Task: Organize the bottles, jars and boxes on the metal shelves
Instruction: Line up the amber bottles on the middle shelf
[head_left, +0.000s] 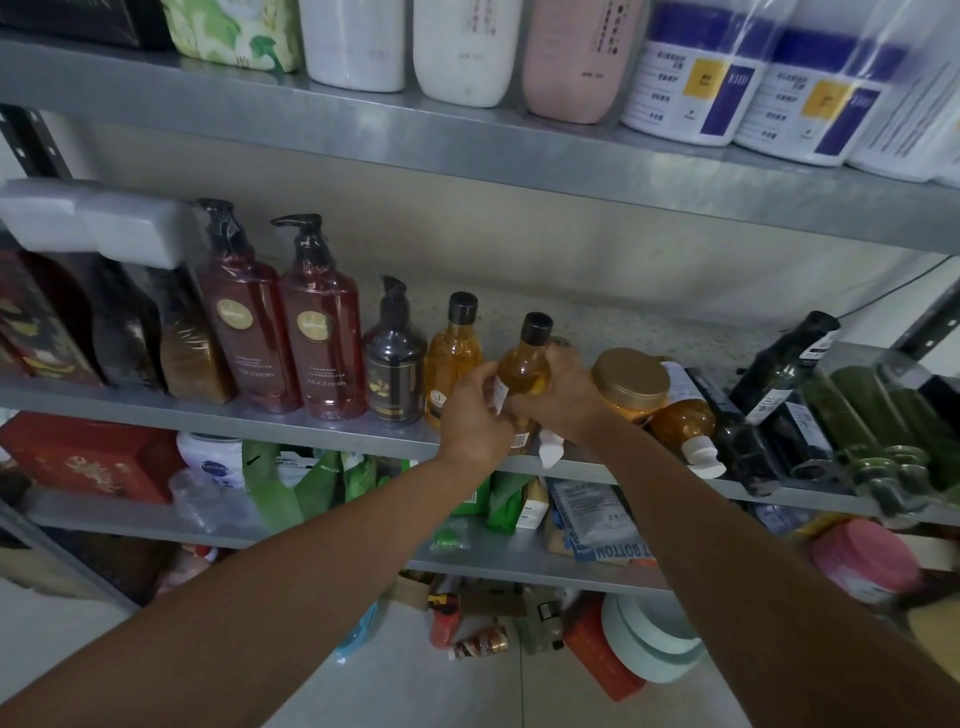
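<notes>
Both hands grip one amber bottle (523, 370). The left hand (475, 415) has its fingers curled round the labelled lower side, and the right hand (558, 395) wraps the opposite side. The bottle is near upright, its black cap (536, 328) clear above the fingers, over the front edge of the middle shelf (208, 410). Whether its base rests on the shelf cannot be told.

Standing to the left:
- one matching amber bottle (452, 358), just beside
- one dark pump bottle (395, 364)
- two red pump bottles (244, 312)

To the right: one gold-lidded jar (631, 379).
</notes>
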